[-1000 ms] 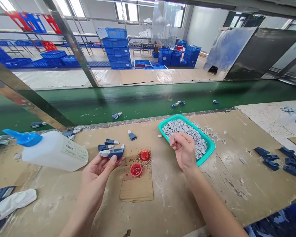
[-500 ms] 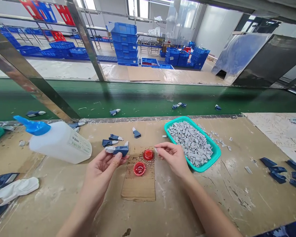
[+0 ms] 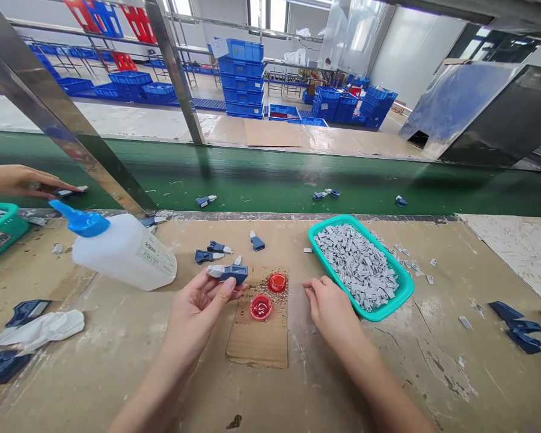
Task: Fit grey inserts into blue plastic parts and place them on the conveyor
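Observation:
My left hand [image 3: 207, 300] pinches a dark blue plastic part [image 3: 234, 273] with light grey end pieces, above the table. My right hand [image 3: 331, 304] is closed, fingertips together, beside the left side of a teal basket [image 3: 316, 239] full of small grey plastic pieces [image 3: 358, 264]. Whatever its fingertips may hold is hidden. Between my hands, a piece of cardboard [image 3: 259, 346] bears two red caps: one upside down [image 3: 278, 282], the other a small cup [image 3: 260, 307] with shiny liquid. Several similar blue parts [image 3: 208, 257] lie just beyond my left hand.
A white squeeze bottle [image 3: 126, 255] with a blue nozzle lies on the left, near a white glove-like cloth [image 3: 56, 331]. Across the back runs a green conveyor belt [image 3: 261, 174] carrying blue parts; another person's hand [image 3: 31, 180] reaches over it. More blue parts [image 3: 520, 328] lie right.
My right hand has drawn back from the red caps, and its fingertips have curled out of sight. Another person's hand has come in over the belt at left. The view has shifted slightly.

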Motion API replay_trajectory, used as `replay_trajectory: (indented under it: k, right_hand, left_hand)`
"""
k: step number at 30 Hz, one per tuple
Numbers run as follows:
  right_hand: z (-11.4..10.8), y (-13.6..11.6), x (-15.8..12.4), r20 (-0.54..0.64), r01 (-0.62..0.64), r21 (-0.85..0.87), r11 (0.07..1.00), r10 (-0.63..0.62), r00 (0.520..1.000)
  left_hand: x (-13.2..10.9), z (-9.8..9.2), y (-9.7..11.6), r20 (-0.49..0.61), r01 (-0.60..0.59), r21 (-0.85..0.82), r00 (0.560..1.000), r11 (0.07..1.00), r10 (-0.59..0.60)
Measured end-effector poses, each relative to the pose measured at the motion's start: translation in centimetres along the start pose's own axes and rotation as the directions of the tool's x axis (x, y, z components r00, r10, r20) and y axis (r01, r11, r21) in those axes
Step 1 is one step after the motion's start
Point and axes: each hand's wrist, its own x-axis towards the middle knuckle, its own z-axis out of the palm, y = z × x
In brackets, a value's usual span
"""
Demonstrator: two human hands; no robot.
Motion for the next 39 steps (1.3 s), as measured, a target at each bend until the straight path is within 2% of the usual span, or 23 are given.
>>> replay_trajectory:
  k: [1, 3, 5, 7, 9, 11, 13, 15, 20, 23, 27, 30, 39]
  right_hand:
    - [0.1, 0.0, 0.1, -0.023, -0.001, 0.041, 0.999, 0.002, 1.000]
    - [0.2, 0.0, 0.2, -0.067, -0.010, 0.247, 0.969, 0.027, 0.997]
    - [0.1, -0.3, 0.3, -0.067, -0.033, 0.536, 0.844, 0.081, 0.994]
    - [0.1, -0.7, 0.5, -0.010, -0.069, 0.746, 0.662, 0.115, 0.993]
    - [0.3, -1.2, 0.8, 0.060, -0.110, 0.835, 0.539, 0.110, 0.992]
    - [0.4, -1.5, 1.0, 0.095, -0.137, 0.855, 0.500, 0.108, 0.990]
    - [0.5, -1.7, 1.2, 0.089, -0.142, 0.846, 0.514, 0.127, 0.988]
    - [0.2, -1.6, 1.1, 0.055, -0.128, 0.813, 0.568, 0.144, 0.988]
    - [-0.9, -1.2, -0.2, 0.030, -0.069, 0.570, 0.819, 0.063, 0.998]
    - [-0.6, -1.6, -1.1, 0.041, -0.003, 0.427, 0.904, -0.016, 0.999]
    - [0.8, -2.7, -1.7, 0.046, 0.034, 0.320, 0.947, -0.052, 0.998]
    - [1.5, -3.1, -1.6, 0.094, 0.032, 0.289, 0.957, -0.062, 0.994]
    - [0.6, -2.4, -2.0, 0.123, 0.020, 0.217, 0.976, -0.048, 0.991]
  left_hand:
    - [0.0, 0.0, 0.0, 0.001, 0.001, 0.000, 1.000, 1.000, -0.001]
    - [0.0, 0.1, 0.0, 0.006, 0.007, 0.003, 1.000, 1.000, -0.007]
    - [0.0, 0.1, -0.1, 0.016, 0.014, 0.010, 1.000, 1.000, -0.014]
    - [-0.1, 0.2, -0.1, 0.022, 0.011, 0.017, 1.000, 1.000, -0.011]
    - [-0.2, 0.3, -0.1, 0.023, -0.004, 0.020, 1.000, 1.000, 0.003]
    - [-0.3, 0.4, -0.1, 0.026, -0.019, 0.024, 0.999, 1.000, 0.018]
    - [-0.4, 0.5, -0.1, 0.035, -0.027, 0.028, 0.999, 0.999, 0.026]
    - [-0.4, 0.6, 0.0, 0.043, -0.030, 0.030, 0.999, 0.999, 0.029]
    - [-0.6, 0.7, 0.3, 0.041, -0.039, 0.024, 0.998, 0.999, 0.038]
    - [-0.6, 0.7, 0.5, 0.042, -0.051, 0.018, 0.998, 0.999, 0.050]
    - [-0.7, 0.8, 0.5, 0.039, -0.048, 0.019, 0.998, 0.999, 0.047]
    - [-0.7, 0.9, 0.5, 0.045, -0.047, 0.018, 0.998, 0.999, 0.046]
    - [-0.8, 0.8, 0.5, 0.058, -0.056, 0.012, 0.997, 0.998, 0.056]
